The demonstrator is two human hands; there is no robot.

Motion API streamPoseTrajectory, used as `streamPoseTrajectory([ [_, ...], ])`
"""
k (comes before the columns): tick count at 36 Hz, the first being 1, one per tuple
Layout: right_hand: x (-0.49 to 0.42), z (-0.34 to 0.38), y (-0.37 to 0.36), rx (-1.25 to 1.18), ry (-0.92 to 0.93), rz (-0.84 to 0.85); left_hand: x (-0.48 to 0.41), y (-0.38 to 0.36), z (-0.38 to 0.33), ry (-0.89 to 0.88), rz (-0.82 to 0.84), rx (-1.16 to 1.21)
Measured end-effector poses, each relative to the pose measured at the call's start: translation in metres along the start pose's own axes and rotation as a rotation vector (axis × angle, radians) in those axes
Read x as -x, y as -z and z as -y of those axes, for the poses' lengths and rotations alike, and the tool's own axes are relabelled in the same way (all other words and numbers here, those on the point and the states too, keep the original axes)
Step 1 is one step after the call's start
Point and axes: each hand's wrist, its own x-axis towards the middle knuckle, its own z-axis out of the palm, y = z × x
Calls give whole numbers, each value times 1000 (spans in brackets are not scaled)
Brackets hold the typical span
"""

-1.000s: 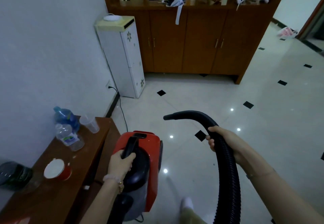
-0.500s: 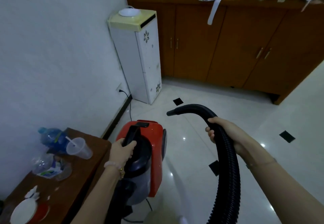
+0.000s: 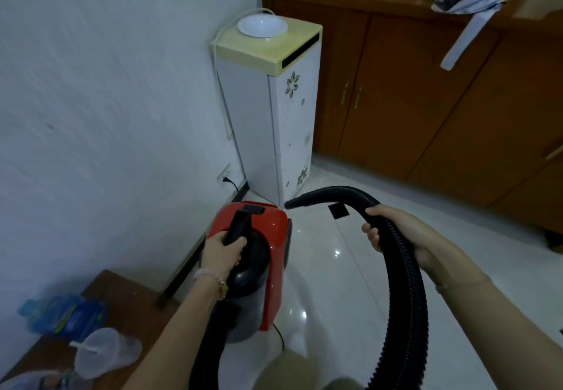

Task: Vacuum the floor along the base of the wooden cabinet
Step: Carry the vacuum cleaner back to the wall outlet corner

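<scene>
At frame centre, a ribbed black vacuum hose (image 3: 405, 283) arcs upward, its smooth open nozzle pointing left toward a red-and-grey canister vacuum (image 3: 259, 255). The right hand (image 3: 393, 232) grips the hose; the left hand (image 3: 221, 254) clasps the canister's black handle. A glossy wooden cabinet (image 3: 426, 94) fills the upper right, above polished white floor tiles (image 3: 329, 267).

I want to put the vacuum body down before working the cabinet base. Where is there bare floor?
Bare tile lies between the white dispenser, the wooden cabinet and the hose, around the black tile inset. The side table at lower left is crowded with a plastic cup and bottles.
</scene>
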Motion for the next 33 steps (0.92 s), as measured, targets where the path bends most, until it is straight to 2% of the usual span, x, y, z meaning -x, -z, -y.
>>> streamPoseTrajectory([
  [11, -162, 117, -20, 31, -189, 101, -129, -19, -66, 90, -120, -11],
  [17, -251, 182, -43, 133, -356, 205, -183, -34, -91, 172, -260, -6],
  [21, -295, 222, -62, 186, -402, 265, -215, -42, -114, 210, -360, 74],
  [27, -342, 263, -92, 243, -475, 331, -248, -44, -154, 167, -511, 139],
  [33, -373, 289, -119, 273, -467, 365, -278, -36, -190, 106, -595, 172],
])
